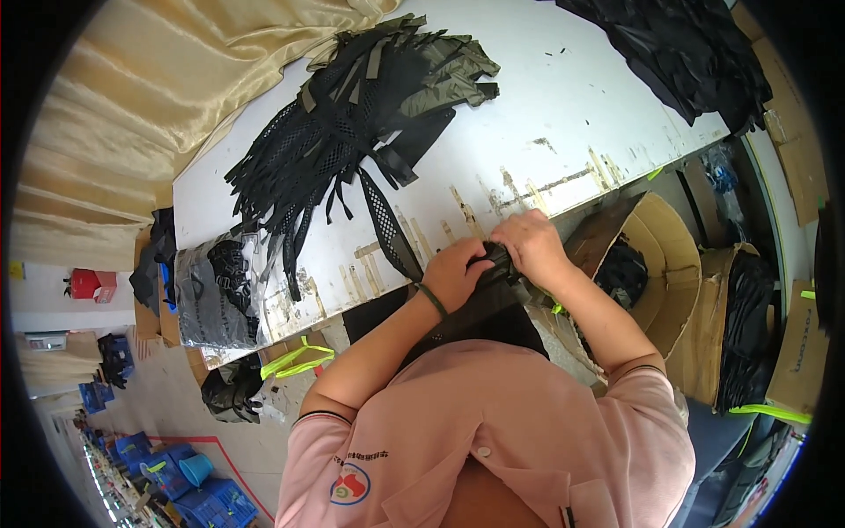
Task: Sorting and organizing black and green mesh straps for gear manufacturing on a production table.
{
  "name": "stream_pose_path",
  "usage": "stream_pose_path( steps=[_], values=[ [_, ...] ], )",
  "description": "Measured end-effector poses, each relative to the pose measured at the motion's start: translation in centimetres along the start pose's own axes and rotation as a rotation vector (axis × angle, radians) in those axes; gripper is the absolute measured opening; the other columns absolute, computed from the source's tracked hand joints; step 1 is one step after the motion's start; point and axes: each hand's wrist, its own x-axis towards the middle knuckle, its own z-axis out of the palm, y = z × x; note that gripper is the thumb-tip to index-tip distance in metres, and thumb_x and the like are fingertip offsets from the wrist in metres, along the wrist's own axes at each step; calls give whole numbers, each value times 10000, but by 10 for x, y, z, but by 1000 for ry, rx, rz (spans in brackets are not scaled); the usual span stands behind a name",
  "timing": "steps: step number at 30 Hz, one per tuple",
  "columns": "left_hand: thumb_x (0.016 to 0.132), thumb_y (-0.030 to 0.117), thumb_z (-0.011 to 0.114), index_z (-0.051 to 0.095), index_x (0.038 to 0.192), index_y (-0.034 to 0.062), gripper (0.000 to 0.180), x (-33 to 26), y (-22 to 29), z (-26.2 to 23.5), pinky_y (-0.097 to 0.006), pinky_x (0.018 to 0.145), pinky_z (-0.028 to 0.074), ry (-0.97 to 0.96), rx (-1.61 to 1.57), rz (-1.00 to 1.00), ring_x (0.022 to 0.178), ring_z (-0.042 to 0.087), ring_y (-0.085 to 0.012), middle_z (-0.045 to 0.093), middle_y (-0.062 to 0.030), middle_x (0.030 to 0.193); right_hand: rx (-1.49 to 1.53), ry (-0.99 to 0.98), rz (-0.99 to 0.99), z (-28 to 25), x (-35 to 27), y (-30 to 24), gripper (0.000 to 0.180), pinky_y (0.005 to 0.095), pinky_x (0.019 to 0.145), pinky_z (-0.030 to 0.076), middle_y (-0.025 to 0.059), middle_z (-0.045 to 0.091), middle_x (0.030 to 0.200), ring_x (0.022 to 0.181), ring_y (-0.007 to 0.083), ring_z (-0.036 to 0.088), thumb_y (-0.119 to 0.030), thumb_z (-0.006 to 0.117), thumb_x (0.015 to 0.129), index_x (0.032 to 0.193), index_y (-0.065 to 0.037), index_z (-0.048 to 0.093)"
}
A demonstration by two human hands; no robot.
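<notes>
The left hand [453,275] and right hand [532,249] are grasping a black fabric piece [499,256] with their fingers [510,235], beside the white worktop [519,106]; farther left lies a black mesh pile [339,132].

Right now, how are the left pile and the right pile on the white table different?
The left pile mixes black with olive green; the right pile looks all black. The left pile shows mesh and loose straps; the right pile shows slightly shiny folds. Both lie on the white table.
</notes>
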Motion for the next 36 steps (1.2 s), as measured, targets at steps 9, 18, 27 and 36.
stream_pose_path(
  steps=[9,18,27,36],
  values=[
    [793,82,638,544,848,44,116,-16,9,-4,-271,618,425,6,-5,61,668,542,-186,547,-85,766,970,88,894,-1,-1,6,182,201,542,349,-32,500,633,577,49,415,-147,553,874,723,-47,562],
    [819,46,615,528,892,27,115,1,15,-22,-224,671,422,-78,-653,-178,736,497,-70,535,12,788,1412,-137,1137,-31,-7,-36,162,198,555,362,-51,474,673,602,47,416,-191,580,883,802,-54,553],
    [829,-26,553,574,948,5,124,25,39,-65,-194,743,414,-288,-807,-241,801,504,-58,537,11,849,1586,-128,849,-48,3,-49,136,264,699,453,34,581,864,792,121,542,-92,581,865,958,1,548],
    [833,-64,481,584,961,-2,176,28,32,-55,-228,771,400,-98,-657,104,838,514,-129,525,-46,898,2004,-109,729,-32,6,-76,165,305,700,469,53,589,874,760,156,571,-84,591,851,1004,-45,543]
  ],
)
